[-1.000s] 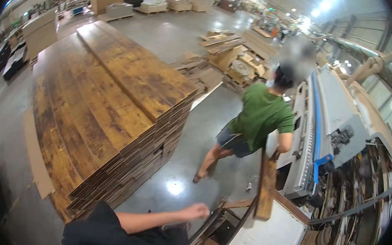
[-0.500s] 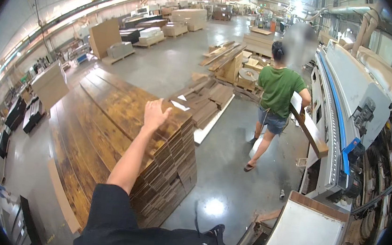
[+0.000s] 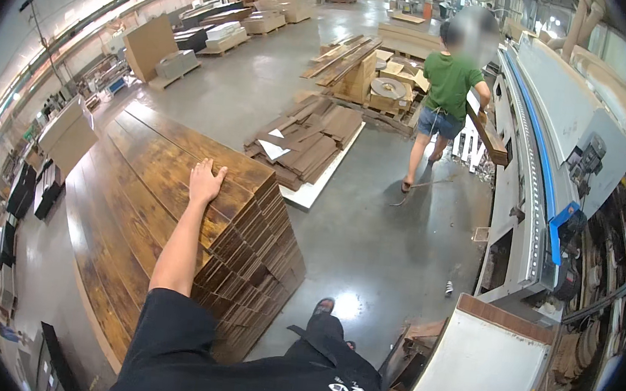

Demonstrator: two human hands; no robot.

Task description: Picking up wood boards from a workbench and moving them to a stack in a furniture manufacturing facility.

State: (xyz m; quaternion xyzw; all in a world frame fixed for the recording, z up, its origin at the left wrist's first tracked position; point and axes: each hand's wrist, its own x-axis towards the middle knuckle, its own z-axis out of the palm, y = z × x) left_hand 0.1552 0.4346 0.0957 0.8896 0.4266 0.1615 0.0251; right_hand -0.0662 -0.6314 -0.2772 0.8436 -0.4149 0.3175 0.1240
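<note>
My left hand (image 3: 206,181) lies palm down on the top of a tall stack of brown wood planks (image 3: 150,180), near its right edge, fingers apart. Nothing is held in it. The planks' top faces are glossy with dark mottled patches, and their stacked ends (image 3: 258,254) show along the right side. My right hand is out of view. Ahead of me, a person in a green shirt (image 3: 448,84) walks away along the machine, carrying a long brown wooden piece (image 3: 488,137) at the right side.
A long machine (image 3: 530,171) with a blue strip runs along the right. Nearer stands a white-topped panel (image 3: 473,369) with a brown edge. Loose dark boards (image 3: 311,139) lie low on the floor beyond the stack. Pallets of boxes (image 3: 286,4) stand farther back.
My left hand has come down from above the planks onto their top. My right hand has left the lower edge of view. The person in green has walked farther away with the wooden piece.
</note>
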